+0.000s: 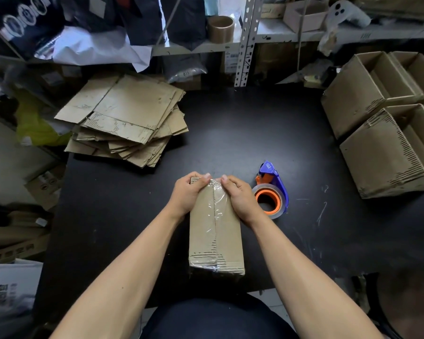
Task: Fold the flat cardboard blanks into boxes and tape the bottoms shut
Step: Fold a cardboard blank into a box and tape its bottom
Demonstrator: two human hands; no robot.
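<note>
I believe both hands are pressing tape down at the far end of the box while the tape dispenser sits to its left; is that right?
Not quite: the head view shows the tape dispenser to the right of the box, not left. Both the left hand and right hand do press tape at its far end.

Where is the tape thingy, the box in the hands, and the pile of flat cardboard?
tape dispenser [275, 184]: head view, on its purple frame.
box [216, 241]: head view, on its taped seam.
stack of flat blanks [127, 118]: head view, on the top sheet.

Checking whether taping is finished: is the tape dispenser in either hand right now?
No, the tape dispenser rests on the table while the left hand and right hand both grip the box.
</note>
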